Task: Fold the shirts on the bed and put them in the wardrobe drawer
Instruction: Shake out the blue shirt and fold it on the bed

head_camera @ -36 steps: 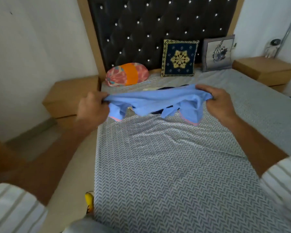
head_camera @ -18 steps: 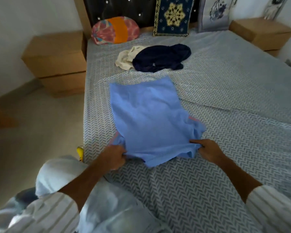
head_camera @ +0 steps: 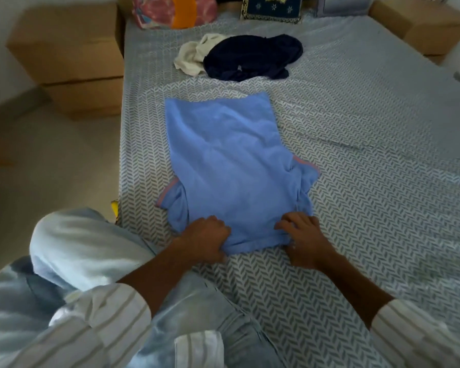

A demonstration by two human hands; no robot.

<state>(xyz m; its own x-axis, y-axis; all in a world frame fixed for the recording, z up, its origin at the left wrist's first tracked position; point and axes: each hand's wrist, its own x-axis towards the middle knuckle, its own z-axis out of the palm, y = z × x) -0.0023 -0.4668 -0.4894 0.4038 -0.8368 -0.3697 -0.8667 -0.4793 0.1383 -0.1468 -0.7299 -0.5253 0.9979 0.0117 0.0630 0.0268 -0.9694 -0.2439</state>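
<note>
A light blue shirt (head_camera: 231, 166) lies flat on the bed (head_camera: 356, 160), collar end toward me, its short sleeves sticking out to both sides. My left hand (head_camera: 205, 239) grips the near left edge of the shirt at the shoulder. At the near right edge my right hand (head_camera: 303, 237) pinches the fabric with curled fingers. Farther up the bed lie a crumpled dark navy shirt (head_camera: 252, 57) and a cream shirt (head_camera: 194, 55), touching each other.
A wooden bedside cabinet (head_camera: 72, 54) stands left of the bed, another (head_camera: 422, 25) at the far right. Cushions (head_camera: 271, 9) and a pink-orange bolster (head_camera: 175, 10) line the headboard. My knee (head_camera: 85, 243) rests at the bed's left edge. Floor lies to the left.
The blue shirt went from held up in the air to spread flat on the bed. Both hands have since moved inward along its near edge, toward the collar.
</note>
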